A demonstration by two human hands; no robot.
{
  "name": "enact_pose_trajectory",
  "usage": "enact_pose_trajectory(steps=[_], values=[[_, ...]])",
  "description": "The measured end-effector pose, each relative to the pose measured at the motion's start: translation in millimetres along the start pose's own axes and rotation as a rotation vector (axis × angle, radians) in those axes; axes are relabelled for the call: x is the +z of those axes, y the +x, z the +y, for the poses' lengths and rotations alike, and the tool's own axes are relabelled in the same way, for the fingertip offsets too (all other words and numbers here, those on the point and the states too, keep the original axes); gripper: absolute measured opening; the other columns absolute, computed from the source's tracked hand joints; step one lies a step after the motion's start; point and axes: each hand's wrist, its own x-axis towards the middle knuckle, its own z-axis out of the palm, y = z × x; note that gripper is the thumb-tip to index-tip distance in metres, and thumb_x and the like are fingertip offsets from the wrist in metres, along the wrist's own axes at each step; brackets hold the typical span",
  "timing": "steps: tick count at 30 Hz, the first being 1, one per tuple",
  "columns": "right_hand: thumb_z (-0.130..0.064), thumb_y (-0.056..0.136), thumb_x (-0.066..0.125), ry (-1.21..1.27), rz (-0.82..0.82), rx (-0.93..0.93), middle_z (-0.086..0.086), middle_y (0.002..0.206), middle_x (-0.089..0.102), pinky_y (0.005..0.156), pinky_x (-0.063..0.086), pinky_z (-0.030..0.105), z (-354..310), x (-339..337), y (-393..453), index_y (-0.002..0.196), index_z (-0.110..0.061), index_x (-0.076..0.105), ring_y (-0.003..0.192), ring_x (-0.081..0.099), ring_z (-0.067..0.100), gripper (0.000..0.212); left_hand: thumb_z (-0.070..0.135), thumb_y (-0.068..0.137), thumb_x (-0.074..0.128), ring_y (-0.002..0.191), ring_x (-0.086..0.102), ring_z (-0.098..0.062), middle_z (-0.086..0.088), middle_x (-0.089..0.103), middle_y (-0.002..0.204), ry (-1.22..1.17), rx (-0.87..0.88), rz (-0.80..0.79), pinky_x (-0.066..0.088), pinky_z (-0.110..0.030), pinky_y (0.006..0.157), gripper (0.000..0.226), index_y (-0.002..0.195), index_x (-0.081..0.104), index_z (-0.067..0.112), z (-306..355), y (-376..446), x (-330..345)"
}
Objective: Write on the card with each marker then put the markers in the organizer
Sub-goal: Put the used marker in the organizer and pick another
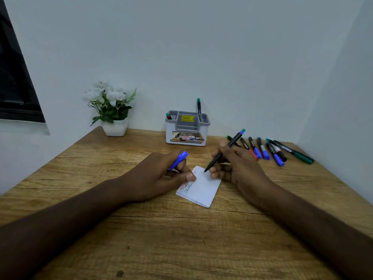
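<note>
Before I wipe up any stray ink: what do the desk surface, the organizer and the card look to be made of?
The desk looks like wood-grain laminate or sealed wood: brown streaked grain, matte. The organizer seems moulded plastic, grey insert in a white shell, smooth, with stickers. The card looks like thin white paper or light cardstock, folded, with layered edges.

The white card (201, 186) lay tilted on the table in front of the organizer (186, 129), red and green scribbles along its left edge. An uncapped black marker (224, 151) slanted over the card, tip touching its top. Capped markers (268, 150) lay fanned right of the organizer, which held two more.
</note>
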Motion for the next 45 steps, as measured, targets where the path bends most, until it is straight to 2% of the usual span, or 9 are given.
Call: enact_pose_trajectory(steps=[3,6,11,17,22,28,33,39,45], values=[[-0.011,0.098,0.072,-0.068,-0.079,0.062,0.016,0.083,0.077,0.069,0.067,0.029,-2,0,-1,0.099,0.001,0.069,0.07,0.075,0.022,0.013,0.047,0.087,0.085,0.102,0.063,0.013,0.027,0.068,0.103,0.145,-0.024,-0.012,0.05,-0.013,0.078,0.042,0.094,0.044,0.043,0,1,2],[0.008,0.09,0.073,-0.165,-0.131,0.017,0.016,0.082,0.075,0.07,0.066,0.027,-5,-1,-2,0.094,0.002,0.07,0.073,0.075,0.021,0.007,0.057,0.087,0.08,0.095,0.05,0.015,0.028,0.051,0.094,0.24,-0.044,-0.034,0.036,-0.009,0.07,0.042,0.096,0.041,0.045,1,1,3],[-0.002,0.087,0.072,-0.458,-0.16,-0.071,0.01,0.08,0.08,0.076,0.061,0.028,-7,3,-5,0.092,-0.001,0.078,0.075,0.073,0.015,0.008,0.063,0.093,0.07,0.097,0.051,0.001,0.027,0.049,0.106,0.217,-0.08,-0.144,0.038,-0.022,0.076,0.035,0.105,0.042,0.044,-4,3,1],[-0.02,0.089,0.078,-0.566,-0.058,-0.131,0.0,0.076,0.079,0.068,0.061,0.025,2,9,-1,0.094,-0.013,0.08,0.064,0.072,0.01,0.009,0.063,0.095,0.066,0.093,0.05,-0.002,0.02,0.05,0.105,0.215,-0.088,-0.186,0.038,-0.025,0.075,0.031,0.102,0.039,0.048,-3,3,1],[-0.03,0.087,0.079,-0.66,-0.053,-0.162,-0.005,0.08,0.078,0.068,0.061,0.032,6,6,1,0.089,-0.024,0.082,0.072,0.07,0.005,0.007,0.064,0.095,0.064,0.094,0.049,0.003,0.021,0.05,0.106,0.206,-0.095,-0.195,0.036,-0.022,0.074,0.031,0.105,0.041,0.046,-3,3,0],[-0.024,0.089,0.078,-0.662,-0.063,-0.189,-0.005,0.077,0.078,0.063,0.058,0.018,6,5,2,0.091,-0.022,0.081,0.065,0.071,0.004,0.004,0.062,0.095,0.065,0.094,0.048,0.006,0.023,0.048,0.104,0.202,-0.117,-0.214,0.036,-0.02,0.073,0.03,0.1,0.038,0.048,-1,4,0],[-0.028,0.086,0.076,-0.652,-0.078,-0.199,-0.004,0.073,0.077,0.066,0.06,0.027,4,6,0,0.086,-0.019,0.081,0.063,0.07,0.006,0.01,0.062,0.095,0.066,0.094,0.049,0.005,0.022,0.049,0.103,0.198,-0.098,-0.201,0.037,-0.022,0.074,0.031,0.099,0.038,0.049,-2,3,0],[-0.025,0.091,0.077,-0.65,-0.071,-0.176,-0.004,0.075,0.079,0.063,0.057,0.016,4,6,0,0.09,-0.02,0.081,0.063,0.072,0.003,0.006,0.066,0.094,0.064,0.097,0.051,-0.001,0.02,0.05,0.107,0.211,-0.12,-0.212,0.042,-0.027,0.078,0.032,0.101,0.039,0.047,-4,4,0],[-0.022,0.091,0.077,-0.646,-0.032,-0.157,0.0,0.078,0.08,0.069,0.063,0.024,3,7,-1,0.093,-0.016,0.08,0.068,0.076,0.009,0.007,0.066,0.094,0.064,0.093,0.05,0.001,0.023,0.047,0.104,0.216,-0.111,-0.205,0.038,-0.024,0.074,0.031,0.099,0.039,0.049,-3,4,0]])
